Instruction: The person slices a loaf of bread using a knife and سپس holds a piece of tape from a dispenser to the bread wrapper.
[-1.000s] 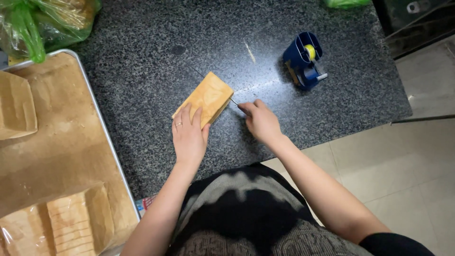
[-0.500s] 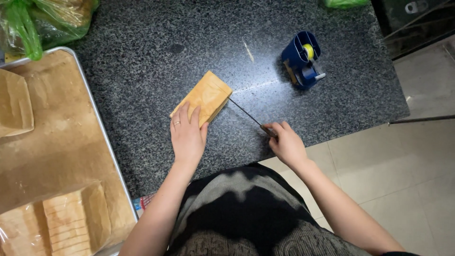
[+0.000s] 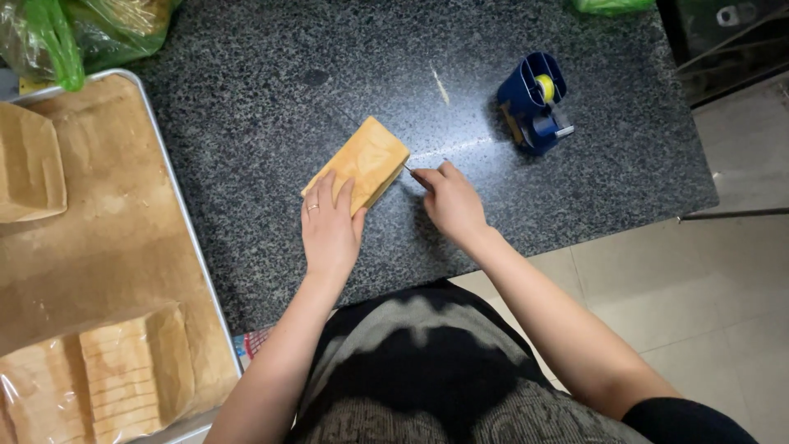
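Observation:
A golden-brown block of bread [image 3: 366, 160] lies on the dark speckled granite counter [image 3: 271, 90]. My left hand [image 3: 330, 226] presses flat on the near end of the bread, a ring on one finger. My right hand [image 3: 449, 200] is closed around a thin knife [image 3: 408, 170] whose blade goes into the right side of the bread; most of the blade is hidden.
A metal tray [image 3: 185, 222] lined with brown paper sits at the left, holding a loaf [image 3: 29, 164] and bagged sliced bread [image 3: 115, 378]. Green plastic bags [image 3: 57, 33] lie at the back left. A blue tape dispenser [image 3: 534, 103] stands at the right. Tiled floor lies beyond the counter edge.
My right hand pulled back toward the counter edge, drawing the knife out, then pushed forward again to the bread's side. My left hand and the bread stayed put.

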